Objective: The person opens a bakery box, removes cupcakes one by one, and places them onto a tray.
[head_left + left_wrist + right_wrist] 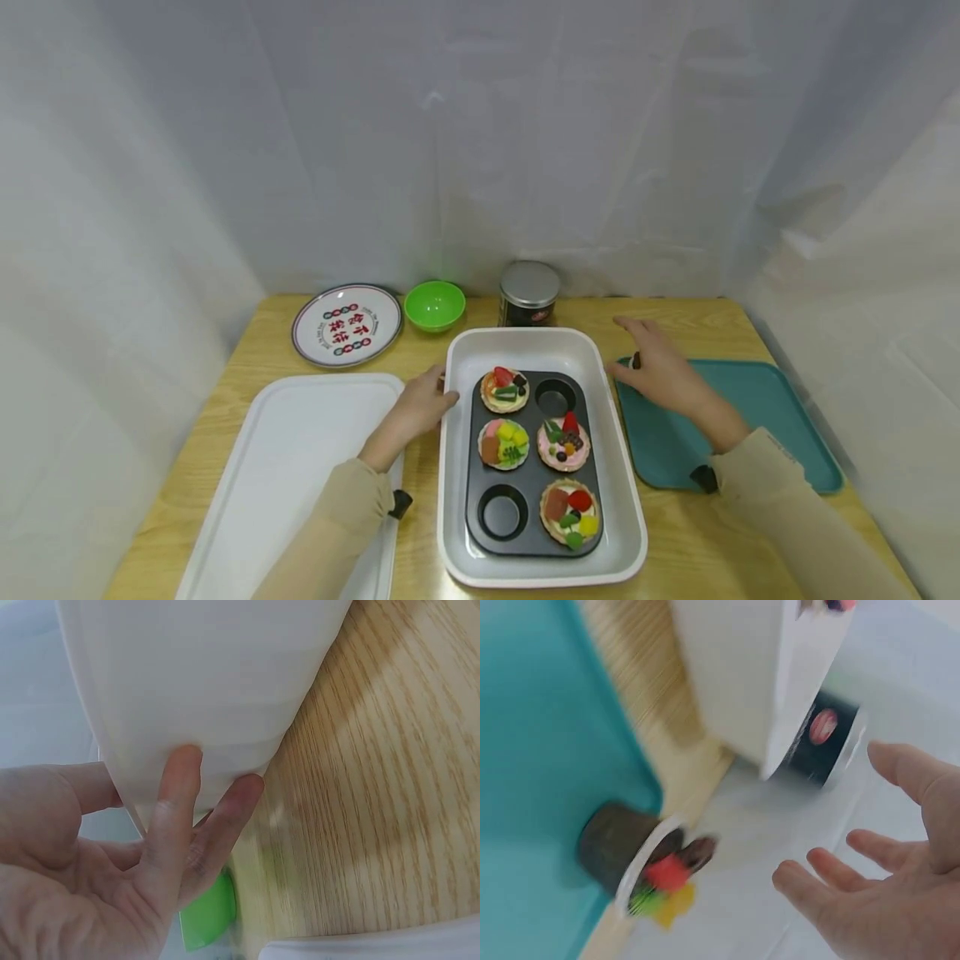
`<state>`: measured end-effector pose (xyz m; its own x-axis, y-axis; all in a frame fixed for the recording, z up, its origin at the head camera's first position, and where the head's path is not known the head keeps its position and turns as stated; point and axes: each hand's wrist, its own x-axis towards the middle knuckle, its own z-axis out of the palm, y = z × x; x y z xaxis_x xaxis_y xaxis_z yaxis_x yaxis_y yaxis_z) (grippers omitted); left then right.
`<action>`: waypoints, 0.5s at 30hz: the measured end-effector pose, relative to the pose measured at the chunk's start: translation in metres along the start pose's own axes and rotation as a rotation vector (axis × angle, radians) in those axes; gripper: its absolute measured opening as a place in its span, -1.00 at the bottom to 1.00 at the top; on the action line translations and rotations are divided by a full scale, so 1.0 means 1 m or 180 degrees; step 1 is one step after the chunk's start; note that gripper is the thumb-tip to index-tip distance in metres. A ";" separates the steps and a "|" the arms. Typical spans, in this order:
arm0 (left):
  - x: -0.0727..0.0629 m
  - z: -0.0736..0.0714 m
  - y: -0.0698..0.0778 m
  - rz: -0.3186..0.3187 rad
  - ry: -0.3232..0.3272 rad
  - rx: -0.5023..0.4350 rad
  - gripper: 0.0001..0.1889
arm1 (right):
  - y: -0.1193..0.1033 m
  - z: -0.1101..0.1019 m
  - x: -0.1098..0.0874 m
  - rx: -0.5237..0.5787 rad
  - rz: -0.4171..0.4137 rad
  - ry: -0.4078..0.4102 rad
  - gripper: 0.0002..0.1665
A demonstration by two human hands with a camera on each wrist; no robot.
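Note:
A white rectangular tub (543, 579) stands in the middle of the table. In it lies a dark muffin pan (531, 546) with several fruit-topped tarts (503, 450) in its cups. Two cups are bare. My left hand (420, 404) grips the tub's left rim, thumb over the edge; in the left wrist view its fingertips (184, 761) press the outer wall. To the right of the tub, my right hand (663, 367) hovers with spread fingers, holding nothing. Near it in the right wrist view, a fruit-topped tart in a dark cup (619, 844) sits at the teal tray's edge, mostly hidden from the head view.
The teal tray (738, 417) lies on the right and a white tray (300, 467) on the left. Along the back stand a patterned plate (348, 325), a green bowl (435, 307) and a lidded dark tin (529, 292), close behind the tub.

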<state>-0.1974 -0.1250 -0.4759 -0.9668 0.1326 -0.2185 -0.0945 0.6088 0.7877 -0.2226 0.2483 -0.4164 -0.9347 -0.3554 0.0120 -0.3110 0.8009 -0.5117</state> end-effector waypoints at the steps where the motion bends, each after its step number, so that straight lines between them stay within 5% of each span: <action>1: 0.000 0.000 0.000 0.0004 0.0001 -0.0007 -0.43 | -0.007 0.002 -0.001 0.0012 -0.0037 -0.0036 -0.05; 15: 0.000 0.000 0.000 -0.0025 -0.0038 -0.0026 -0.43 | -0.045 0.044 -0.019 -0.0017 -0.0648 -0.1054 0.01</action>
<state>-0.1978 -0.1254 -0.4762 -0.9631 0.1374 -0.2316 -0.1041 0.6033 0.7907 -0.1836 0.1972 -0.4313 -0.7477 -0.6431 -0.1655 -0.4863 0.7000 -0.5230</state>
